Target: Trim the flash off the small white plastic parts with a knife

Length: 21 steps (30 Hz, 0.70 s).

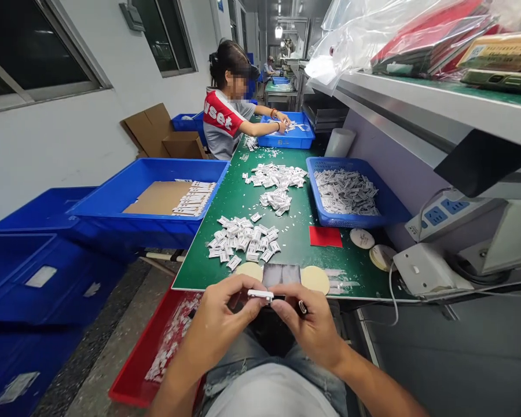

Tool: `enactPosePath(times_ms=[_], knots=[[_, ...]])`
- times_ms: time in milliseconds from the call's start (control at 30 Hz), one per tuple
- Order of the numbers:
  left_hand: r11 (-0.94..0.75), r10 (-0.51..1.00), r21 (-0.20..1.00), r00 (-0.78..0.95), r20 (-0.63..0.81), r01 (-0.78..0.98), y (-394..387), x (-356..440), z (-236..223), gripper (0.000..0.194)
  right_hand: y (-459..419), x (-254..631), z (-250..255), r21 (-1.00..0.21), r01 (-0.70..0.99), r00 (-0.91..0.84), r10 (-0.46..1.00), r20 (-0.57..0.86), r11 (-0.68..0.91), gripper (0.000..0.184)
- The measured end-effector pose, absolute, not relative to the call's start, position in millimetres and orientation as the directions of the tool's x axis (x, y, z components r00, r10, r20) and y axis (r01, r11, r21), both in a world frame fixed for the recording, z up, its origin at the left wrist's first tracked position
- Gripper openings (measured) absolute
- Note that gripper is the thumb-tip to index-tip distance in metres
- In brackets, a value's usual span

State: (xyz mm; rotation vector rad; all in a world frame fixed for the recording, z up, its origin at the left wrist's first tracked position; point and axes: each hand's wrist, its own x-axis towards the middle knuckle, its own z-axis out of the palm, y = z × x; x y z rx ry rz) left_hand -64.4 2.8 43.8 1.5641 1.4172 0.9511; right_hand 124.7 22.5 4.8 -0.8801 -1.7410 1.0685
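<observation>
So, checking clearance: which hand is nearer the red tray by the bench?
The left hand, pinching a small white piece, is nearer: it sits above the red tray, forearm crossing its edge. The right hand is farther, beyond the person's lap.

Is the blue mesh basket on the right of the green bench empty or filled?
Filled, though not heaped: the blue mesh basket holds a layer of small white pieces covering most of its floor.

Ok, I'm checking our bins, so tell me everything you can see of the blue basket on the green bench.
The blue basket is a shallow rectangular plastic one with slotted walls. It sits on the green bench, on the wall side, holding a loose heap of small white pieces. No hand touches it.
</observation>
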Motion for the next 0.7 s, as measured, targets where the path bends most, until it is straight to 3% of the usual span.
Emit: enactPosePath(times_ms=[67,133,233,300,400,567,700], knots=[[-0.085,0.996,0.893,0.07,0.06,0.442,0.7,-63.6,44.3,0.011,21.2,117.1,2.1,-0.913,0.118,-0.318,0.886,0.338,0.391,0.019],[-0.075,0.997,0.93,0.031,0.068,0.359,-0.3,-61.5,41.0,0.007,18.5,112.5,0.9,-0.906,0.115,-0.277,0.889,0.364,0.407,0.016],[0.003,0.993,0.999,-0.115,0.001,0.033,1.1,-55.5,32.1,0.013,14.0,109.7,4.3,-0.899,0.117,-0.234,0.892,0.387,0.421,0.011],[0.026,0.978,0.981,-0.198,-0.064,-0.193,3.1,-51.4,27.5,0.017,12.5,111.0,10.5,-0.878,0.163,-0.275,0.875,0.398,0.45,0.014],[0.05,0.969,0.919,-0.203,-0.139,-0.39,4.6,-48.0,27.3,0.021,14.5,118.5,23.2,-0.777,0.324,-0.386,0.825,0.412,0.539,0.029],[0.153,0.985,0.875,0.0,-0.172,-0.458,-0.1,-48.1,34.1,0.03,24.6,135.4,39.2,-0.538,0.492,-0.546,0.724,0.422,0.684,0.035],[0.138,0.987,0.929,-0.036,-0.159,-0.345,-4.1,-49.8,31.4,0.03,29.3,138.4,41.7,-0.281,0.572,-0.606,0.628,0.489,0.77,0.048]])
